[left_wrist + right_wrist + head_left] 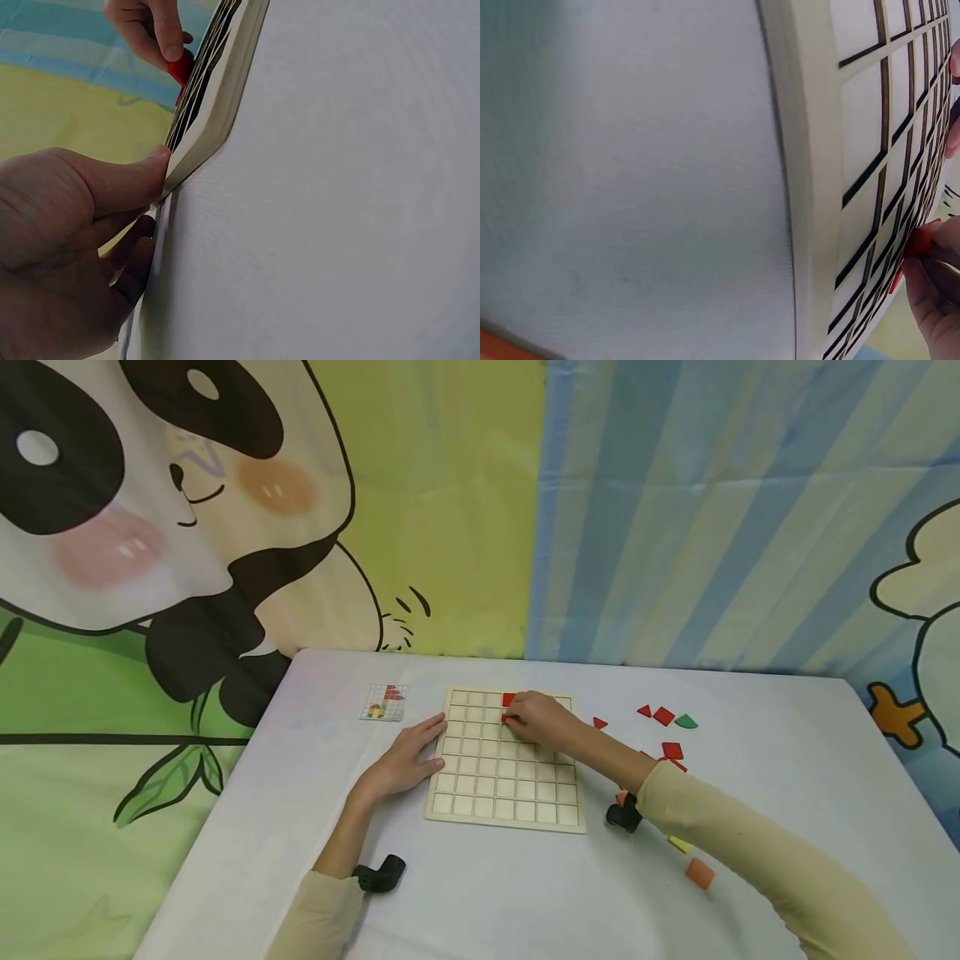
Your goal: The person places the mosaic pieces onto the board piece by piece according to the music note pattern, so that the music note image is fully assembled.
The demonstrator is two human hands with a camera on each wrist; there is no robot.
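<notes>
A wooden grid board (487,785) lies on the white table, divided into rows of square cells. My left hand (408,754) rests against its left edge, thumb and fingertips at the frame; the left wrist view shows that thumb (135,180) on the board's rim. Over the upper part of the grid, my right hand (543,717) pinches a small red piece (920,240) between thumb and finger, low over the cells. Its exact shape is mostly hidden by the fingers. Just above it, a red square (508,699) sits in a top-row cell.
Left of the board lies a pattern card (385,702) with a coloured grid. To the right are scattered a red triangle (600,722), red squares (663,717), a green rounded piece (686,721), a yellow piece (678,844) and an orange block (700,873). A printed cloth hangs behind.
</notes>
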